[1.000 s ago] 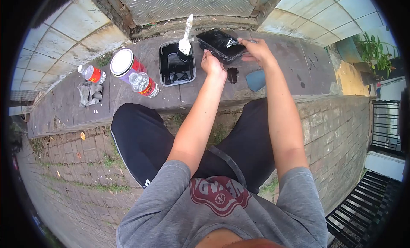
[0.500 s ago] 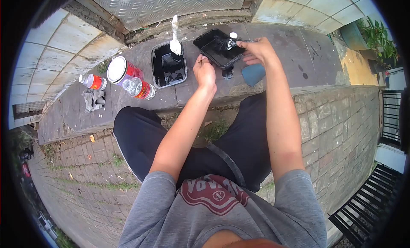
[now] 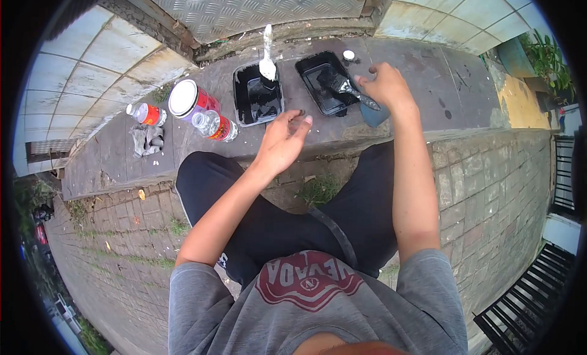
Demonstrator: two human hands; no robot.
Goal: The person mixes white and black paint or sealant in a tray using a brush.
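A black plastic tray (image 3: 313,97) lies on the paved ledge, its inside smeared with wet black. In it rests a paintbrush (image 3: 364,99), with its bristles inside and its handle over the right rim. My right hand (image 3: 392,88) hovers just beyond that handle, thumb and fingers apart, holding nothing. My left hand (image 3: 282,141) is in the air in front of the two trays, fingers spread and dark-stained at the tips. To the left stands a second black tray (image 3: 239,104) with dark liquid; a white-smeared brush (image 3: 268,55) leans on its far edge.
Left of the trays stand a paint can (image 3: 184,99) with a white lid, a clear bottle (image 3: 214,125), another bottle (image 3: 147,114) and a grey crumpled cloth (image 3: 146,141). A blue piece (image 3: 374,115) lies right of the tray, and a white cap (image 3: 348,55) behind it.
The right tray, earlier tilted up in my left hand, now lies on the ledge. My right hand has let go of the paintbrush. My left hand has moved back toward me.
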